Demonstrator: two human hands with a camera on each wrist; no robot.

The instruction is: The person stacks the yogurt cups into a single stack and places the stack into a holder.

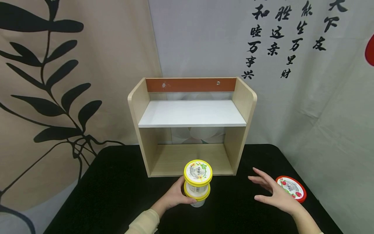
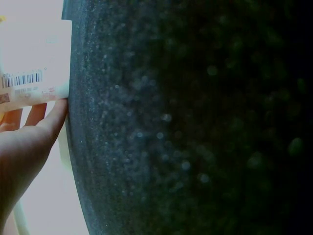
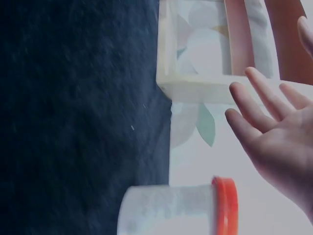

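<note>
Two tubs with yellow lids stand one on top of the other in front of the shelf. The upper tub (image 1: 198,173) has a printed white label on its lid. My left hand (image 1: 176,194) grips the lower tub (image 1: 199,204) from the left, thumb in front. In the left wrist view, a white tub wall with a barcode (image 2: 34,63) shows above my left hand (image 2: 29,142). My right hand (image 1: 274,192) holds nothing, its fingers spread, beside a red-lidded tub (image 1: 291,188). The right wrist view shows that tub (image 3: 168,208) apart from my right hand (image 3: 286,134).
A small wooden shelf unit (image 1: 191,159) stands at the back of the black table (image 1: 111,195), with a white upper board (image 1: 193,113) and a brown back rail (image 1: 191,85). Behind it hangs a printed cloth (image 1: 198,42) with leaves and characters.
</note>
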